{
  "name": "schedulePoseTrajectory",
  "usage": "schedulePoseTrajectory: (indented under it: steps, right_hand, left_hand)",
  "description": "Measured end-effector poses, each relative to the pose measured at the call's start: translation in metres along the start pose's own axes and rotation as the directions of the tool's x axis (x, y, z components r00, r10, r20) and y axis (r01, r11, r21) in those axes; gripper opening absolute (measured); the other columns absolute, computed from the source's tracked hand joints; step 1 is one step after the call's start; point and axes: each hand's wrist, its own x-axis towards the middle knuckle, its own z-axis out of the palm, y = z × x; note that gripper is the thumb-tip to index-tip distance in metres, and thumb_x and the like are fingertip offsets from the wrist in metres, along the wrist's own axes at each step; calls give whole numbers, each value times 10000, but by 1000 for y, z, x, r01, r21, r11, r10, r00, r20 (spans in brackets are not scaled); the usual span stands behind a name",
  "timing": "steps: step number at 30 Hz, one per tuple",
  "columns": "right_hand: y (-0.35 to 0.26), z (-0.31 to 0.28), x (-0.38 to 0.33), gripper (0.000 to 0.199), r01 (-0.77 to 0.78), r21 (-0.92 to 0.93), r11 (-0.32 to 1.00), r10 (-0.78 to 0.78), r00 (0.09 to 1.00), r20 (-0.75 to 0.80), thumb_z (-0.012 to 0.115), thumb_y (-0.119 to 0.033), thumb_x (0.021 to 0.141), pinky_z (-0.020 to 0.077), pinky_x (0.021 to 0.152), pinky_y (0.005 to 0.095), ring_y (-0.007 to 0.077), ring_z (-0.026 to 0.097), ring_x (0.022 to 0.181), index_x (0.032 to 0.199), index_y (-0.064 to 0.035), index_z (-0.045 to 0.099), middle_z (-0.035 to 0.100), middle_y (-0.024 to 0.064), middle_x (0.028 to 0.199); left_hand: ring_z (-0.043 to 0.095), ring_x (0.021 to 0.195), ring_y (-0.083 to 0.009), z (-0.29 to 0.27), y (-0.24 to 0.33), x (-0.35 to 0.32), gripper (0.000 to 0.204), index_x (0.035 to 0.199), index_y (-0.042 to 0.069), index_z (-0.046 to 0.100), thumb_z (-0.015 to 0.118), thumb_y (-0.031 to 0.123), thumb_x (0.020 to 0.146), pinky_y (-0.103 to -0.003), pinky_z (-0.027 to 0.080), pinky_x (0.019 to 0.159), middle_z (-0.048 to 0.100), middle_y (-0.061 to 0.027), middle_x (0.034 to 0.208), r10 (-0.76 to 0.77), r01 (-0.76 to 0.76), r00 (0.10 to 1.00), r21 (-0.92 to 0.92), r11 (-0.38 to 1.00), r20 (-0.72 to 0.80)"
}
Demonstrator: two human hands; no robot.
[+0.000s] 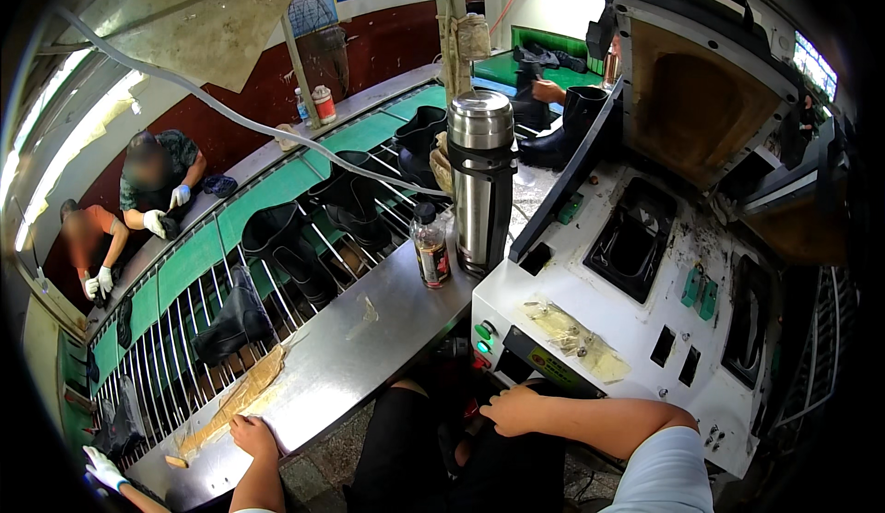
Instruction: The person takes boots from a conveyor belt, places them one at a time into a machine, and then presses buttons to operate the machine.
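Note:
My left hand rests on the steel table, fingers curled in, with nothing visible in them. Beside it lies a long brown strip, taped along the table's edge. Above my lap, in front of the white machine, my right hand is loosely closed; nothing shows in it. A dark plastic bottle and a tall steel thermos stand at the table's far right end. Near the left hand, a black boot lies on the rods of the conveyor.
More black boots stand along the conveyor. Two people in white gloves work across it. A gloved hand of another person reaches in at lower left. The machine's heavy lid is raised, above a dark mould cavity.

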Motion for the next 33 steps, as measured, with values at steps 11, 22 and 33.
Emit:
schedulePoseTrajectory:
  steps: [11,22,33]
  right_hand:
    - [0,0,0,342,5,-2,1000,-5,1000,4,534,-194,803,481,793,458,348,609,966,1110,-51,577,619,175,1040]
    - [-2,-3,0,350,-7,-12,1000,7,1000,30,540,-200,800,478,810,449,344,606,988,1116,-53,574,619,170,1057]
    - [-2,-2,0,355,-6,-2,1000,6,999,33,533,-201,805,470,819,460,347,602,993,1125,-52,569,616,177,1062]
  left_hand:
    - [544,891,-353,1,1,1,139,880,4,547,529,132,829,-462,435,758,558,-164,952,-6,6,1000,-6,1000,3]
    - [542,900,-347,-2,1,0,140,881,4,554,538,133,828,-458,433,758,555,-155,951,-7,7,1000,-22,1000,11]
    - [542,905,-345,-1,1,0,134,882,14,550,539,135,826,-460,434,762,553,-151,962,-27,27,1000,3,1000,16]
